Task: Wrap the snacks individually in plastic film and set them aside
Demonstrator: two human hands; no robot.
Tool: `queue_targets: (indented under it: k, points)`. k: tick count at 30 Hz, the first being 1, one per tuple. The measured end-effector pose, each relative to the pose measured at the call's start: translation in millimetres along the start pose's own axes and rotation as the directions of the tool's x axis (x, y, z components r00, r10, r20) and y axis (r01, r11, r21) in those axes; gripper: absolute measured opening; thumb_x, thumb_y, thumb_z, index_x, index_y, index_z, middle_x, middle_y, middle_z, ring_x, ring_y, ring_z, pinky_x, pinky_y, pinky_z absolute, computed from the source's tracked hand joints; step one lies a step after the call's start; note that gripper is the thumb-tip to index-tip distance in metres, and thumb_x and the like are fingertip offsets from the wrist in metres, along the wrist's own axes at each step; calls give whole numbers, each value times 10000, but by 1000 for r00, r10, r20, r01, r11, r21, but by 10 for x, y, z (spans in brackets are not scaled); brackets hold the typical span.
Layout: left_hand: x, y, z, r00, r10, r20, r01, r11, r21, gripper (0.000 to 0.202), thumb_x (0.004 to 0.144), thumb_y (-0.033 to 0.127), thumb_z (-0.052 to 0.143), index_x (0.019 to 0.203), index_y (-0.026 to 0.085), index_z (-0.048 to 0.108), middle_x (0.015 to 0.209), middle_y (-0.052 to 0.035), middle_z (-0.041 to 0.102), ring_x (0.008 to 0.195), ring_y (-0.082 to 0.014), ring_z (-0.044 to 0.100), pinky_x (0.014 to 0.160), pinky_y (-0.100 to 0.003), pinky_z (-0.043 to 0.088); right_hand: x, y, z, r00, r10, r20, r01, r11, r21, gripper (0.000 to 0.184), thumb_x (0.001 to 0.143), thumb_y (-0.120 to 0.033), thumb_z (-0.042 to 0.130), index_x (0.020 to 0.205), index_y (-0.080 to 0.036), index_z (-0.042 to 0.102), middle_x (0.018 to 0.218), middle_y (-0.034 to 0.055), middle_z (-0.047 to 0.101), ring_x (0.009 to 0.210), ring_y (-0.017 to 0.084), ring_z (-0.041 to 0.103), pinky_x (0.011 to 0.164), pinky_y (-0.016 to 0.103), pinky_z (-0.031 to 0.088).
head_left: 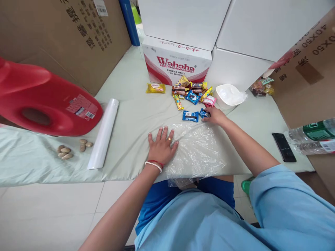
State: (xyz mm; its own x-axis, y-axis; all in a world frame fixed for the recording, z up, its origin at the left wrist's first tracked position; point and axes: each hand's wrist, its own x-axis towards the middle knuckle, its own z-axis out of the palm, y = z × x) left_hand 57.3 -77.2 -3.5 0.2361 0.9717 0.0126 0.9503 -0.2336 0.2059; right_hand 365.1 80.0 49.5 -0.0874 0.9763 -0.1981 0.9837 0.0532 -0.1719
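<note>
My left hand (162, 146) lies flat with fingers spread on the left edge of a clear plastic bag (199, 150) spread over the pale green table (131, 115). My right hand (214, 115) reaches past the bag and pinches a small blue snack packet (203, 113). Another blue packet (190, 116) lies just left of it. A pile of several wrapped snacks (192, 91) sits behind them, and a yellow packet (156, 88) lies apart to the left.
A Wahaha carton (178, 64) and white boxes stand behind the snacks. A white bowl (229, 96), a red jug (44, 101), a white roll (103, 134), several nuts (70, 149), a black phone (284, 147) and water bottles (314, 136) surround the area.
</note>
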Motion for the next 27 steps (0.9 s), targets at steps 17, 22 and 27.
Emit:
queue_targets:
  k: [17,22,27]
  points:
    - [6,1,-2,1000,4,-15,-4,999,49,616,1084,509,325,1625,242,448,1736,-136,329,1620,-343,289,1284,-743,141,72,-613,144,956,-290,42,287,956,63,664,804,-300,861,1425,-211,641,1392,132,679,1229,293,673,1014,346,513]
    - [3,-8,21,1000,6,-23,-5,999,46,622,1086,511,318,1632,235,435,1743,-126,311,1620,-342,288,1285,-746,129,57,-687,92,966,-254,44,255,966,-31,582,844,-336,793,1394,-221,642,1386,138,696,1221,325,673,964,366,529]
    - [6,-1,19,1000,7,-15,-7,1000,14,647,1085,550,304,1643,241,415,1754,-118,280,1629,-353,264,1278,-761,122,-227,-462,-133,972,-217,-92,228,965,131,582,842,-334,766,1384,-161,646,1295,135,735,1116,326,699,924,382,544]
